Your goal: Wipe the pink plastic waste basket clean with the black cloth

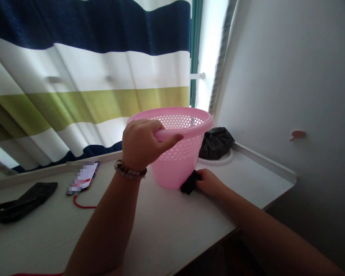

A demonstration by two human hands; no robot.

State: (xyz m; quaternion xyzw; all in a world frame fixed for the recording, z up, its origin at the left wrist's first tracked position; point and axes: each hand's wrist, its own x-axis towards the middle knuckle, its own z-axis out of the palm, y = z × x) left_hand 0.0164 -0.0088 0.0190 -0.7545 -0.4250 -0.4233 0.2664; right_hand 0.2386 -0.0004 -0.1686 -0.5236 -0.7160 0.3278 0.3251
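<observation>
As the left hand [142, 143] clasps its rim: a pink bin [172, 172] stands on a white table [166, 230], its mouth up and its upper wall pierced with small holes.
Left hand: closed over the near side of the rim, thumb stretched along the outside, a beaded bracelet [129, 171] at the wrist.
Right hand: closed on a bunched black cloth [189, 183] against the bin's lower right wall; its fingertips are hard to make out.
Behind the bin: a black bag [218, 143], knotted or gathered, sits on a round white piece [222, 160] near the table's back edge.
Left of the bin: a phone [84, 178], partly blurred out, lies with a red cable [83, 206] at its lower end; farther left, a dark folded item [25, 201] lies flat.
Backdrop: a striped curtain [89, 103] of navy, white and green.
Wall: a small pink hook [299, 134] at right.
</observation>
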